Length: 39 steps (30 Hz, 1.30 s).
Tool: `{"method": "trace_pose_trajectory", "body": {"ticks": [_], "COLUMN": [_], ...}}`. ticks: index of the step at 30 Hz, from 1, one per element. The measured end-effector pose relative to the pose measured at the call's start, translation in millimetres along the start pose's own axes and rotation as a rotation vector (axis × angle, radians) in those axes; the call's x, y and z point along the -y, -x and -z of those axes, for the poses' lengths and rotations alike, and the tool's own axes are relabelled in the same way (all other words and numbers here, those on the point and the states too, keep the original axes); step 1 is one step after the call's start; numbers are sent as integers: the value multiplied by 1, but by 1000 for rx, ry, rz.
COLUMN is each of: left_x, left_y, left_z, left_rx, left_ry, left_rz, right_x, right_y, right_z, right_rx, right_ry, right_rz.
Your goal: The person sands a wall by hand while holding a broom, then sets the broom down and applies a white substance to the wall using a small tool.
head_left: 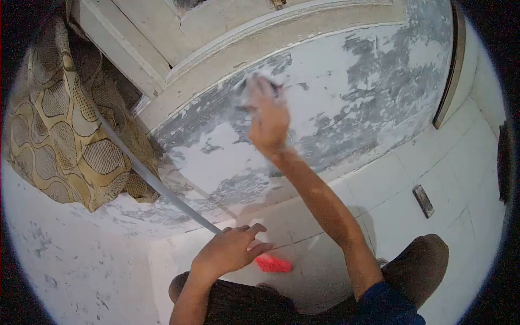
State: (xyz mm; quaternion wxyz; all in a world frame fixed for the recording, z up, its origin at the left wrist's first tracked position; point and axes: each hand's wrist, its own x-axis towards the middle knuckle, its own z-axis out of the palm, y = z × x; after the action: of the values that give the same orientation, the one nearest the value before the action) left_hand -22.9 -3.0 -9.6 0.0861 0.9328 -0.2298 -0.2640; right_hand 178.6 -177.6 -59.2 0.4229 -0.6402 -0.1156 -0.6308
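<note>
My right hand (266, 116) reaches up to the patchy grey-and-white wall (330, 95). Its fingers press a dark flat piece, apparently sandpaper (276, 88), against the surface; motion smears the fingertips and most of that piece. Lower down, my left hand (232, 248) is held above the floor near my knee, thumb and index finger apart. A long grey pole (157, 184) slants from the curtain down behind this hand. Just below the fingers lies a bright red bristly thing (273, 264); whether it joins the pole is hidden by the hand.
A patterned curtain (67, 141) hangs at the left, beside a cream panelled door or frame (216, 57) above the wall patch. On the tiled floor (379, 187) at the right lies a small dark-edged block (423, 201). A dark strip (450, 65) edges the wall's right end.
</note>
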Motion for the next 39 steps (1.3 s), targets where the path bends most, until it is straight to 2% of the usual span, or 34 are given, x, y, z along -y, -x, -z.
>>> {"method": "trace_pose_trajectory", "body": {"ticks": [2, 3, 4, 5, 6, 9, 11, 12, 14, 16, 18, 20, 21, 23, 27, 29, 31, 34, 35, 37, 38, 39], "left_x": [2, 4, 5, 4, 3, -6, -9, -8, -8, -5, 3, 7, 4, -2, -4, 0, 1, 0, 0, -3, -6, -8], "left_y": [-6, -9, -9, -6, -5, 1, 4, 6, 7, 7, 8, 10, 14, 18, 8, 4, -2, -3, -4, -6, -9, -13], "left_z": [-2, -5, -7, -7, -6, -1, -3, -3, -1, -2, -6, -5, -4, -2, -6, -7, -5, 0, 0, 0, 0, 0], "left_rx": [13, -16, -44, -49, -35, -21, -12, -13, -35, -18, -24, -24, -38, -41, -17, -17, -30, -51, -49, -76, -74, -59], "left_ry": [20, -43, -105, -106, -75, -61, -68, -45, -26, -61, -59, -52, -66, -77, -31, -41, -71, -87, -86, -39, -41, -27], "left_rz": [-4, 13, 31, 37, 50, 59, 60, 13, -37, 24, 47, 75, 65, 46, 0, 11, 65, 45, 39, -44, -53, -62], "right_x": [0, -8, -14, -21, -19, -3, 13, 13, 6, -6, -17, -22, -14, 7, 15, 0, -13, -21, -10, 9, -3, -2], "right_y": [16, 30, 42, 52, 46, 11, -4, 4, 26, 60, 60, 32, 15, -13, 5, 38, 31, -13, -20, -29, -17, -11], "right_z": [0, 0, 2, 1, 5, 14, 3, 3, -7, -6, 1, 8, 8, 3, -7, -7, 3, 18, 16, -2, -18, -17], "right_rx": [221, 218, 261, 304, 300, 241, 80, 84, 424, 417, 413, 89, 93, -50, 68, 336, 321, -88, -86, -141, -63, -69], "right_ry": [36, 28, 23, 20, 17, 81, -6, -5, 6, -39, -82, 52, 51, -31, -68, -49, -20, 127, 134, -118, -12, -4], "right_rz": [120, 120, 203, 290, 294, 244, 63, 61, 43, 83, 119, 123, 122, 5, 114, 231, 234, 96, 98, -169, 67, 71]}}
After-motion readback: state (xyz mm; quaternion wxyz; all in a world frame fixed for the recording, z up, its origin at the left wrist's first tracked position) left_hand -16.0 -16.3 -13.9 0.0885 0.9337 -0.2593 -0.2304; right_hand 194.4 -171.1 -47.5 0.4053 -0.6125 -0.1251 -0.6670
